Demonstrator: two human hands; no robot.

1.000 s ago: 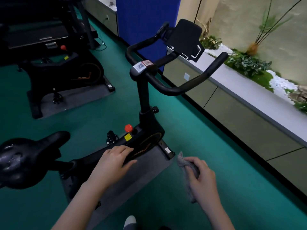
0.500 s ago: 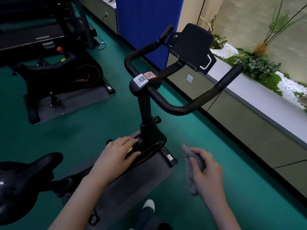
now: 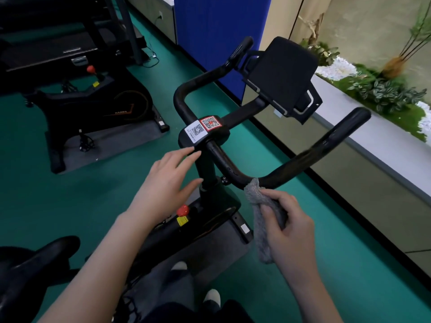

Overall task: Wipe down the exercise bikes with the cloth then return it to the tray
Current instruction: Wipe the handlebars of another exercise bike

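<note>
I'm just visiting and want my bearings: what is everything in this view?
Near exercise bike: one, black, centre.
Far exercise bike: one, black, upper left.
Handlebar: one, black, atop the near bike.
Tablet holder: one, black, above the handlebar.
QR stickers: two, white and red, handlebar's centre.
Knob: one, red, near bike's frame.
Saddle: one, black, lower left.
Treadmill: one, black, top left.
Panel: one, blue, top centre.
Planter: one, white-edged, green inside, right side.
Cloth: one, grey, in right hand, top at handlebar.
Left hand: one, open, below the QR stickers.
Right hand: one, grips the cloth.
</note>
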